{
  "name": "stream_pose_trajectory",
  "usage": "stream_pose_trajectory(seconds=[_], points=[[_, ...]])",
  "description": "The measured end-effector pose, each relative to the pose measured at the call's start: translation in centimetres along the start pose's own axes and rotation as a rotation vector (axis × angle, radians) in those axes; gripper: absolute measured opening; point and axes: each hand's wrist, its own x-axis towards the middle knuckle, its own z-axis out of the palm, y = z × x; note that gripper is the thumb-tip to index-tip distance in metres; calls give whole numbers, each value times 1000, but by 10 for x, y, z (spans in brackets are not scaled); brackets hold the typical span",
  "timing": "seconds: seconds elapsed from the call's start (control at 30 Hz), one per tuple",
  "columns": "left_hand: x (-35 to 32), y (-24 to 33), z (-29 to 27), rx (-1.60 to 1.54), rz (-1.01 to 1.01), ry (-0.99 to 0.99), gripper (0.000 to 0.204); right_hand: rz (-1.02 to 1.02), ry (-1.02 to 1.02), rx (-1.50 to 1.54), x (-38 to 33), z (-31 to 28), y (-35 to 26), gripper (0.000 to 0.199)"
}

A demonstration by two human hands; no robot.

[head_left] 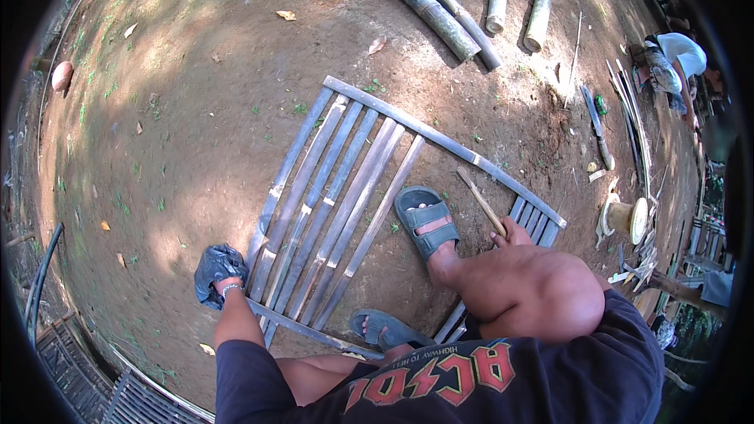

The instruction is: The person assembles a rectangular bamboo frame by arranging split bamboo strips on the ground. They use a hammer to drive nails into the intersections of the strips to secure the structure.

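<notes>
My left hand (225, 283) is at the left end of a bamboo slat frame (373, 180). A crumpled black plastic bag (217, 268) covers it, hiding the fingers, so whether it wears or grips the bag cannot be told. My right hand (512, 234), beside my raised knee, is closed around a slim wooden stick (481, 200) that points up and to the left. The frame lies on the ground, its several lengthwise slats joined to crosspieces at both ends. My sandalled feet stand among the slats, and my leg hides part of it.
Thick bamboo poles (416, 4) lie at the far side on bare soil. To the right are a long knife (597, 126), a pale spool (624, 217) and thin bamboo strips (632, 122). Another person (675, 63) crouches at the far right. Another slatted panel (145, 400) is at lower left.
</notes>
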Motion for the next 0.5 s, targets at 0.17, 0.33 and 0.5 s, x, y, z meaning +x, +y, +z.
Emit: stream_pose_trajectory(seconds=[0.17,0.33,0.5], points=[[2,-13,8,344,203,158,46,0,4,44,0,0,3,32],[-47,-6,-7,217,324,253,28,-7,6,69,3,1,-3,33],[-151,-3,-111,-547,322,222,16,-67,21,148,13,4,-13,34]])
